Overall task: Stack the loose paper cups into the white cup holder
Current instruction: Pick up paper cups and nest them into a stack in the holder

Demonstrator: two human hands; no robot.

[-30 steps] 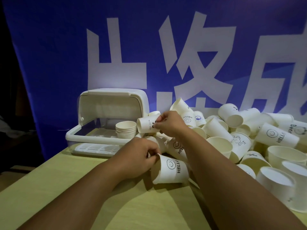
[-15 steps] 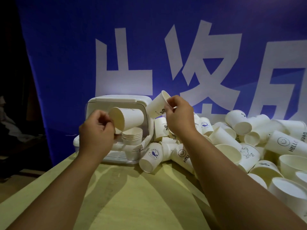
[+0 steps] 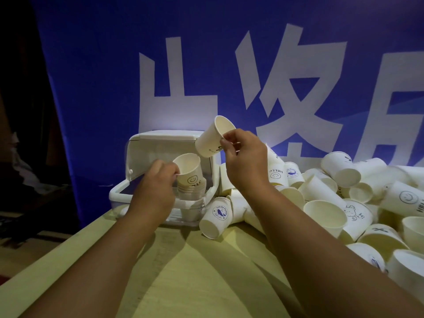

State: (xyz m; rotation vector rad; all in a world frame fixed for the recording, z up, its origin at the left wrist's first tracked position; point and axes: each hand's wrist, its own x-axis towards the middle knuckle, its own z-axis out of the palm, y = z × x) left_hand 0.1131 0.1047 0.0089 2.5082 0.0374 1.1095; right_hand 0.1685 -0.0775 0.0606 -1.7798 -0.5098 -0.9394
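Note:
The white cup holder (image 3: pixel 160 140) stands at the table's back left with its lid up. Inside it a stack of paper cups (image 3: pixel 191 191) rises near its right wall. My left hand (image 3: pixel 156 187) pinches the rim of a smiley "HELLO" cup (image 3: pixel 189 168), tilted, its base resting in the top of that stack. Higher, over the holder's right edge, my right hand (image 3: pixel 243 161) grips a second paper cup (image 3: pixel 212 140) by its side, mouth pointing up and right. A heap of loose cups (image 3: pixel 344 196) covers the table's right side.
A whale-print cup (image 3: pixel 215 218) lies on its side just in front of the holder's right corner. The wooden table (image 3: pixel 183 271) runs toward me. A blue banner (image 3: pixel 229 65) with large white characters hangs directly behind. Dark floor lies left of the table edge.
My left hand has carried its cup down and right onto the stack in the holder. My right hand has turned its cup so that the mouth faces up.

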